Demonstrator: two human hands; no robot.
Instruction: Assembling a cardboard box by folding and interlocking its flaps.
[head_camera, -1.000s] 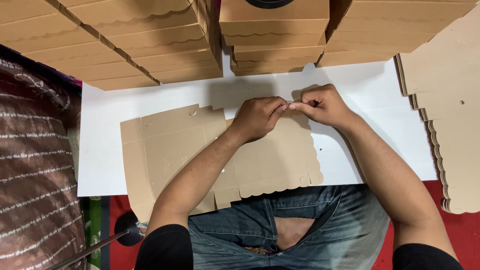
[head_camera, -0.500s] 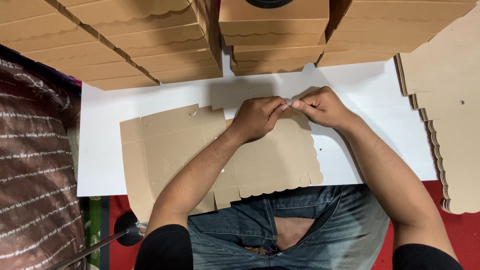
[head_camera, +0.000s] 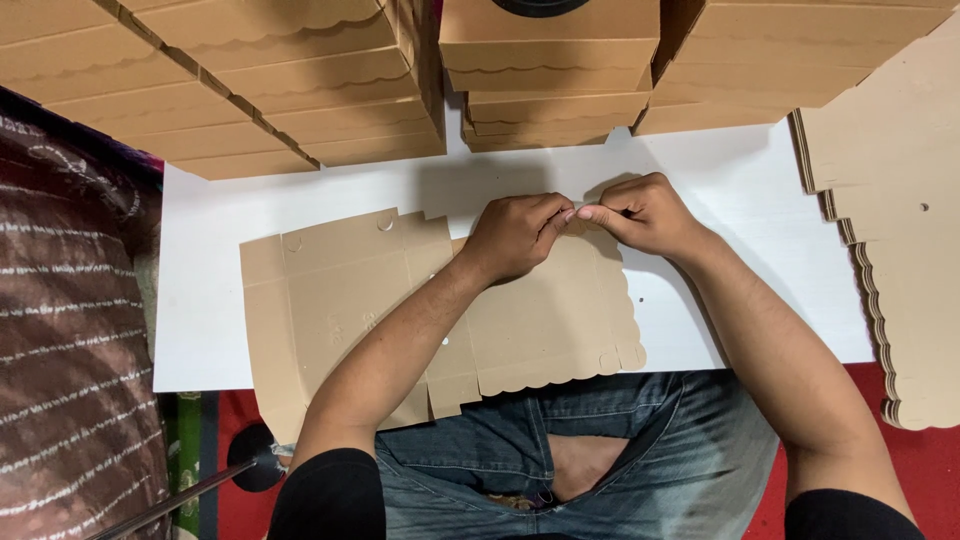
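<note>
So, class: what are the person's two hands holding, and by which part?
Both the left hand and right hand pinch the far edge of the flat brown die-cut cardboard box blank, fingertips meeting at a small flap.

My left hand (head_camera: 515, 235) and right hand (head_camera: 640, 212) are bare: no gloves, rings or watch visible. Both forearms are uncovered from the wrists back to the elbows. Behind each elbow a black sleeve (head_camera: 330, 495) begins, plain, with no markings seen. Below the hands, between my forearms, I wear blue denim jeans (head_camera: 640, 450), faded in places. One long rip is open at the middle of the jeans, with frayed edges.
</note>
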